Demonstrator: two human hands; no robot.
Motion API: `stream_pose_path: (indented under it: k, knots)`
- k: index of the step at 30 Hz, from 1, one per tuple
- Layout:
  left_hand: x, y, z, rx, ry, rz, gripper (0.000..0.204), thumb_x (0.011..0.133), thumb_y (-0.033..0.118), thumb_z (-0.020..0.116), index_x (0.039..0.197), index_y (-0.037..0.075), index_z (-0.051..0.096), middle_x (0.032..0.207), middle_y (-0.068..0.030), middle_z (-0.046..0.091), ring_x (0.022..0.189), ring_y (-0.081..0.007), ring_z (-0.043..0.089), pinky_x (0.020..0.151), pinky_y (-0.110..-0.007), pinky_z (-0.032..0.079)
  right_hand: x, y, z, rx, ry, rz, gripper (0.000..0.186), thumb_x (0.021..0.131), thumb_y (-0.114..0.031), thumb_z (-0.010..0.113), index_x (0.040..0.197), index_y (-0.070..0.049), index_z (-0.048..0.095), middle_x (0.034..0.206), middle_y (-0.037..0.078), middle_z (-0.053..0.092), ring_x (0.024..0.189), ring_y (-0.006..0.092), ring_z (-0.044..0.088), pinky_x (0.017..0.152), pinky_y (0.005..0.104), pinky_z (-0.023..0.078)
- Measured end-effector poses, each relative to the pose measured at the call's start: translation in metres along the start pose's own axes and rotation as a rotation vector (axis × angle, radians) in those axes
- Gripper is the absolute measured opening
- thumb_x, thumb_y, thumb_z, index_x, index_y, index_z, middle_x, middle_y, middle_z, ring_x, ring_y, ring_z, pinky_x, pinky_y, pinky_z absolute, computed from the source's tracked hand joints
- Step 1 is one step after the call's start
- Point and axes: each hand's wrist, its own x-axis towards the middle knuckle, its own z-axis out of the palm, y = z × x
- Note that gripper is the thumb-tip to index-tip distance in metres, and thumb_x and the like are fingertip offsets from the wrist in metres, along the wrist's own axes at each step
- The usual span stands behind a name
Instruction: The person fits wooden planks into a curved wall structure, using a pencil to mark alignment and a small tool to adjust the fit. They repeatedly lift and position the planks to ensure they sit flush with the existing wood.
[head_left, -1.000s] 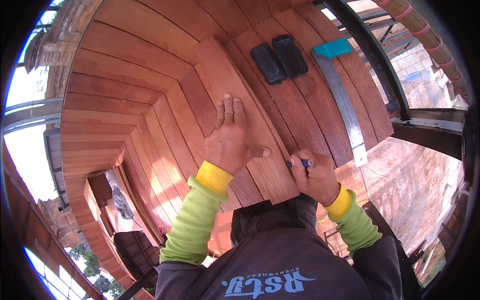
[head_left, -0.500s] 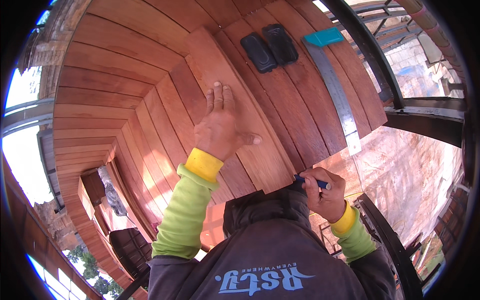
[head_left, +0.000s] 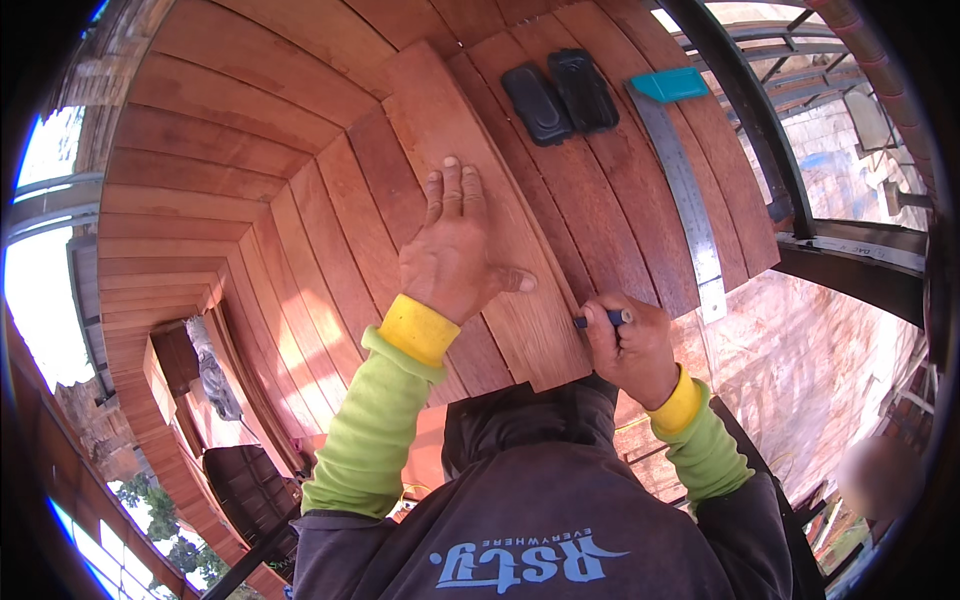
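Observation:
My left hand (head_left: 445,245) lies flat with fingers stretched on a loose reddish wooden plank (head_left: 540,320), pressing on its top face. This plank rests over the fitted wooden boards (head_left: 350,215) and its near end reaches toward me. My right hand (head_left: 638,352) is closed round a short dark blue pen (head_left: 604,319). The pen's tip points left at the plank's right long edge, a little up from the near end. To the right of the plank lies a try square (head_left: 690,205) with a teal handle and a metal blade.
Two black plastic trays or cases (head_left: 537,103) lie side by side on the far boards. Dark metal frame bars (head_left: 765,130) rise beyond the right edge of the boards. A blurred round shape (head_left: 880,478) is at the lower right. A grey cloth-like bundle (head_left: 215,372) is at the left.
My right hand with the pen has moved away from me, from the plank's near corner up along its right edge. My left hand stays flat on the plank.

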Motion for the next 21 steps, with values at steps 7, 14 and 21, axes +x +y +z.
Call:
stream_pose_path:
  k: [7, 14, 21]
  knots:
    - [0.003, 0.004, -0.002, 0.001, -0.019, -0.007, 0.126, 0.048, 0.044, 0.088, 0.142, -0.009, 0.023, 0.148, -0.0309, 0.023, 0.140, -0.0406, 0.021, 0.112, -0.041, 0.029, 0.133, 0.024, 0.040, -0.007, 0.101, -0.178, 0.025, 0.091, -0.016, 0.057, 0.074, 0.002, 0.055, 0.060, 0.023, 0.054, 0.059, 0.0415, 0.056, 0.048, 0.0412, 0.043]
    - [0.002, 0.005, -0.002, 0.045, -0.007, -0.013, 0.124, 0.047, 0.041, 0.088, 0.141, -0.009, 0.024, 0.148, -0.0289, 0.024, 0.140, -0.0393, 0.023, 0.110, -0.041, 0.033, 0.110, 0.020, 0.033, -0.015, 0.047, -0.112, 0.026, 0.091, -0.019, 0.057, 0.075, 0.001, 0.056, 0.058, 0.023, 0.053, 0.057, 0.0413, 0.056, 0.048, 0.0439, 0.043]
    - [0.003, 0.005, -0.002, 0.069, 0.005, -0.004, 0.120, 0.050, 0.039, 0.088, 0.141, -0.009, 0.025, 0.148, -0.0285, 0.025, 0.140, -0.0394, 0.024, 0.109, -0.040, 0.035, -0.015, -0.004, -0.010, 0.067, -0.050, 0.075, 0.005, 0.086, -0.003, 0.061, 0.083, -0.001, 0.058, 0.073, 0.015, 0.058, 0.058, 0.0328, 0.060, 0.051, 0.0363, 0.046]
